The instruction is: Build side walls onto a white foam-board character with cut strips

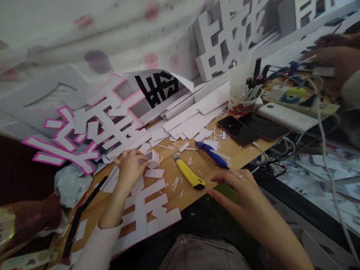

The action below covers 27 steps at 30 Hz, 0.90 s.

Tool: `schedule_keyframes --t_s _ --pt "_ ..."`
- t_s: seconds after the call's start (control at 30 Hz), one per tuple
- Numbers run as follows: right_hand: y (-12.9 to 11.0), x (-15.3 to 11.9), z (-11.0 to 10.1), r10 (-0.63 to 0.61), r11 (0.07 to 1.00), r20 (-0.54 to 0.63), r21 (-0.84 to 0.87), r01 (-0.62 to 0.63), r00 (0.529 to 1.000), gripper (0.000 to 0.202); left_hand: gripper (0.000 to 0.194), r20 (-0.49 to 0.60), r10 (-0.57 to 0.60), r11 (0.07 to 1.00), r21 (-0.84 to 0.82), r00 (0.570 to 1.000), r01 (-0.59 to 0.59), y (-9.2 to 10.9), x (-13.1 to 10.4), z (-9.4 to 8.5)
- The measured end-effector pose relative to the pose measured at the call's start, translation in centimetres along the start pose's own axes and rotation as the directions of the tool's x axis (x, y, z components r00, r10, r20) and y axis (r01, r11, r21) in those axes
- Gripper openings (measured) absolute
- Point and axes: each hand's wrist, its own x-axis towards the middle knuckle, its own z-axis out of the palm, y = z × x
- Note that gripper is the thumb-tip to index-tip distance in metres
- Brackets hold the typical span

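My left hand [131,165] has its fingers closed at a small white folded piece [152,159], which stands on a large white cut-out character with pink edges [152,208]. That cut-out lies at the table's front edge, partly under my left forearm. My right hand [233,187] hangs over the front edge, thumb and fingers apart, with nothing between them. A yellow utility knife [187,173] lies between the hands, its blade end pointing away. Beyond my right hand's fingertips lies a blue glue pen or tool [212,154].
Two dark phones [239,129], a white power bank [287,117] and a cup of markers [244,103] stand at the right among cables. White strips [194,122], scraps and pink-edged letters [67,138] lie behind. Another person's hand [329,56] shows at upper right.
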Motion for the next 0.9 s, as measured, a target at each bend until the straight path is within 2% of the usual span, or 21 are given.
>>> schedule_keyframes --t_s 0.17,0.67,0.9 --pt "0.05 0.00 0.05 0.004 1.000 0.018 -0.010 -0.004 1.000 0.018 0.018 -0.021 -0.001 1.000 0.000 1.000 0.001 -0.05 -0.13 0.26" --pt "0.04 0.37 -0.22 -0.002 1.000 0.087 0.013 0.001 0.996 0.013 0.016 0.049 -0.015 0.999 -0.037 0.999 0.017 0.14 0.20 0.27" --pt "-0.13 0.43 -0.07 -0.036 0.999 0.101 0.028 0.034 0.994 0.015 0.013 0.074 -0.059 0.994 -0.083 0.995 0.065 0.44 0.59 0.19"
